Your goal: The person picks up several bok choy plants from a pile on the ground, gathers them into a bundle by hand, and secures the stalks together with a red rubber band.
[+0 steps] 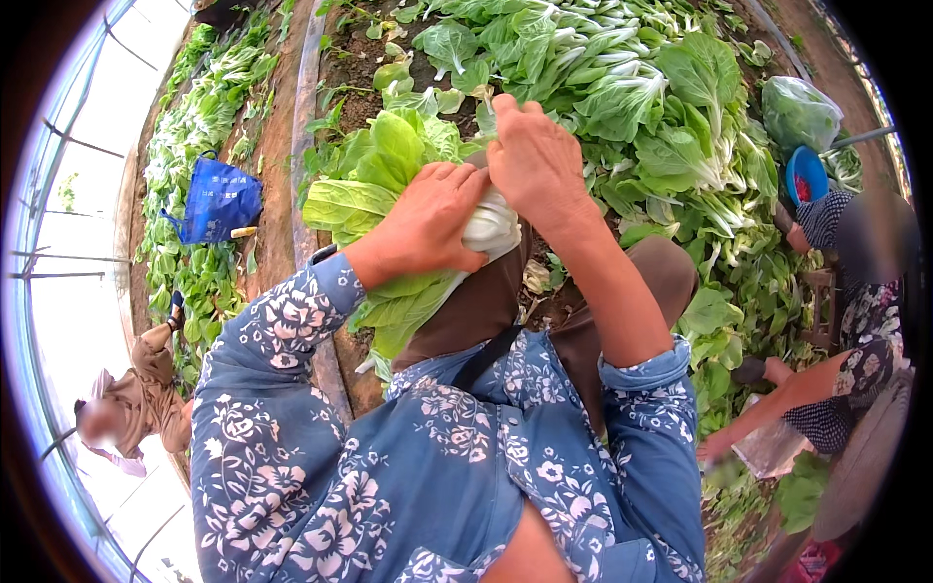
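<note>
My left hand [430, 218] grips a bunch of leafy greens [493, 227] with thick white stalk bases, resting over my left thigh. Its thumb and fingers lie across the pale stalks. Bright green leaves [350, 208] fan out to the left and below that hand. My right hand [536, 157] is curled just above the stalk bases, close to my left fingertips. A thin greenish strip or stem [478, 138] runs up to its thumb. The back of the hand hides what the fingers enclose.
Cut greens with white stalks [583, 65] are piled ahead and to the right. A blue bag [219, 200] bearing writing lies left, beyond a pale edging strip [302, 124]. A blue bowl [807, 175] and a filled plastic bag [802, 113] stand right. People work on both sides.
</note>
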`<state>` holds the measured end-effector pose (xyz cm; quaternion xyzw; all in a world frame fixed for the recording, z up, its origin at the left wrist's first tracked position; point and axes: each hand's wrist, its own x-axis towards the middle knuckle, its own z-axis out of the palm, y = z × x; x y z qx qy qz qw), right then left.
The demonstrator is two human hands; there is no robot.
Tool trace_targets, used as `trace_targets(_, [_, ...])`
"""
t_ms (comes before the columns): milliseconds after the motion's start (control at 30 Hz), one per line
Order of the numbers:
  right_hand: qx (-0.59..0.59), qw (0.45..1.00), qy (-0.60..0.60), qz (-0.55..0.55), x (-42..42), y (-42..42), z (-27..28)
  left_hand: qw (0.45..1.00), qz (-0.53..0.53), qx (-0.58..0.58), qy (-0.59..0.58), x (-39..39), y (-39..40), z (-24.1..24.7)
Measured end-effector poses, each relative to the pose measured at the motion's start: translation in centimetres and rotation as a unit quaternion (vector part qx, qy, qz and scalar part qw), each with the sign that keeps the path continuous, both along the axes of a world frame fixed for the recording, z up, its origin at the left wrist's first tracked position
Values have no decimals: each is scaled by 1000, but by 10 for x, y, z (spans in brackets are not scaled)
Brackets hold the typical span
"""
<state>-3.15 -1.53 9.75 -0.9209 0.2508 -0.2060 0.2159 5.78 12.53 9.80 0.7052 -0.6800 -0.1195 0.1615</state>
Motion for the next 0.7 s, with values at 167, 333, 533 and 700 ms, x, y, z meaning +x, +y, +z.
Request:
trace_targets(167, [-123,983,-10,137,-22,58,42,970,194,84,-123,-59,-21,45])
trace_targets(333, [295,899,-233,223,-66,119,52,997,67,35,32,10,-12,-3])
trace_targets(533, [775,557,-296,44,-116,115,-77,997,73,11,-35,2,-9,-2])
trace_targets(700, [776,529,-341,-39,-79,86,-121,998,57,23,-28,3,-10,-8])
